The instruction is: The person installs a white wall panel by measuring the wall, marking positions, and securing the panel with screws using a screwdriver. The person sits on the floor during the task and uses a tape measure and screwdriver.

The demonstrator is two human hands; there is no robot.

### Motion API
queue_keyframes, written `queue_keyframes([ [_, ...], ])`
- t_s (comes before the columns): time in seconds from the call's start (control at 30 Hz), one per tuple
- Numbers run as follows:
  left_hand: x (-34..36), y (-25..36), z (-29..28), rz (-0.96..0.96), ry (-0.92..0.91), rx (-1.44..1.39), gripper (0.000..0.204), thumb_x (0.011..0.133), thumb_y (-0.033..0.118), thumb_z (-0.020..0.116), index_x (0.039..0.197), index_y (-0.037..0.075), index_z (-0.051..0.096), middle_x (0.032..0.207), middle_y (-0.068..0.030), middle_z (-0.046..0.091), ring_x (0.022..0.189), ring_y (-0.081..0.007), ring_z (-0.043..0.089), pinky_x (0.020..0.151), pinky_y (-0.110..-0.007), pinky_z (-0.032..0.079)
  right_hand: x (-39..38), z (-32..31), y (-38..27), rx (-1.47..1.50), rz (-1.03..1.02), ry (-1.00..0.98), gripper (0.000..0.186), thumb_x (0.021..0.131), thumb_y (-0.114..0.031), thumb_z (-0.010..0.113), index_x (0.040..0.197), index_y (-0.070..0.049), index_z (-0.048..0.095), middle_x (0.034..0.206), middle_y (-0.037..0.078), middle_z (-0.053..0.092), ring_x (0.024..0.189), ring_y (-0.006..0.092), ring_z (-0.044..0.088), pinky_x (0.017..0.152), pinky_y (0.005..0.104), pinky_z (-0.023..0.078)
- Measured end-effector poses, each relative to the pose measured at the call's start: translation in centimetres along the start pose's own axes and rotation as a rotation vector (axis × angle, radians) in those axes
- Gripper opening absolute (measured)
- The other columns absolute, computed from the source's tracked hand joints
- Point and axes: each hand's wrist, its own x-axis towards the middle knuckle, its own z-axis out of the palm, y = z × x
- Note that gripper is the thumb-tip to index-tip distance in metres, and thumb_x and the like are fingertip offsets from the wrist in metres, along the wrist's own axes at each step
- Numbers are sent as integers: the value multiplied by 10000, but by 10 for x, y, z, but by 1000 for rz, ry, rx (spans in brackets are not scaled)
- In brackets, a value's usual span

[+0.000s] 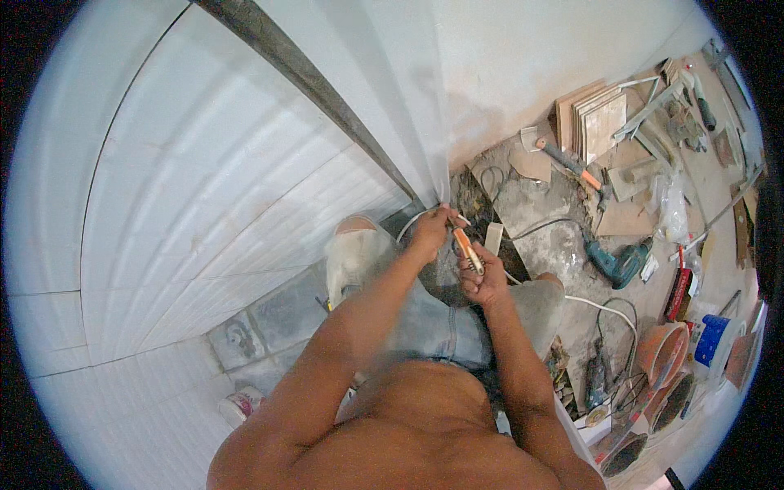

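In front of my knees, beside the wall corner, both hands are close together. My left hand (pixel 433 231) is closed in a pinch around a thin white cable (pixel 403 232), which loops out beside the fingers. Wrapped in my right hand (pixel 485 278) is a utility knife (pixel 463 242) with an orange and pale handle. Its upper end points at the left fingertips; the blade is too small to make out. Just right of the knife stands a pale rectangular piece (pixel 493 237).
A ribbed white wall rises at left, crossed by a dark strip (pixel 327 94). On the floor at right lie a hammer (pixel 572 166), a green drill (pixel 621 263), stacked tiles (pixel 596 122), an angle grinder (pixel 599 380), an orange bucket (pixel 663 353) and trailing cables.
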Motion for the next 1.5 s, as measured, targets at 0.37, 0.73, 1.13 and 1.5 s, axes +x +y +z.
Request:
queue_keyframes([
  [0.37,10,3,13,-96,111,-130,268,996,277,527,952,44,650,738,-61,689,460,-126,428,410,-276,307,-10,7,-6,-92,-67,13,272,959,-344,565,1026,-80,583,700,78,634,403,141,486,343,285,364],
  [0.73,-3,35,-18,244,-64,692,342,947,341,600,1024,23,698,851,-74,691,677,-224,614,655,-375,503,-3,-3,3,61,-14,-167,256,949,-272,599,1122,-92,540,752,80,645,468,163,543,384,336,447],
  [1.13,-242,420,-101,2070,1230,1273,368,976,263,604,1154,-59,602,1050,-161,651,811,-201,609,712,-300,511,-14,37,9,-1584,-850,556,289,910,-270,641,1045,-26,567,880,169,621,712,329,622,621,426,511],
  [1.5,-260,481,-127,1395,2022,2010,526,999,242,401,1453,-17,341,1442,-186,422,1303,-285,455,932,-397,457,-2,18,-16,-1128,-875,301,198,895,-174,679,979,-34,567,750,141,573,538,243,581,424,348,421],
])
